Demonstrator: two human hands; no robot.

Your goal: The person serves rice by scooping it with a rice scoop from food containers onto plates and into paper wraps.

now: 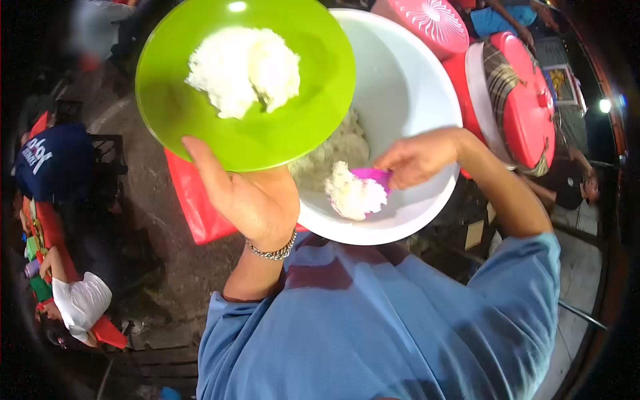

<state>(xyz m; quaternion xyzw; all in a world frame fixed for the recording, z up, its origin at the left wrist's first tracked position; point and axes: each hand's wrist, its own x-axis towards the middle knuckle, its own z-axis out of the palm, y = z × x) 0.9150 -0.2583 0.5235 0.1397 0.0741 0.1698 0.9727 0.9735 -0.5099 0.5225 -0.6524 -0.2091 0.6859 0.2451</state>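
My left hand (247, 200) holds up a green plate (300, 127), thumb over the rim and the other fingers hidden beneath it. A mound of white rice (243, 70) lies on the plate. Gripped in my right hand (420, 160) is a purple scoop (373, 177), heaped with a lump of rice (353, 197). The scoop is over a large white tub (413, 87), to the right of the plate. More rice (333, 147) lies in the tub's bottom, partly hidden by the plate.
Beside the tub stands a red cooler (527, 100) with a plaid cloth around its lid. A pink patterned container (427, 23) is behind the tub. Red-covered surface (200, 207) shows under the plate. At left, people sit by a red table (50, 227); others are at far right.
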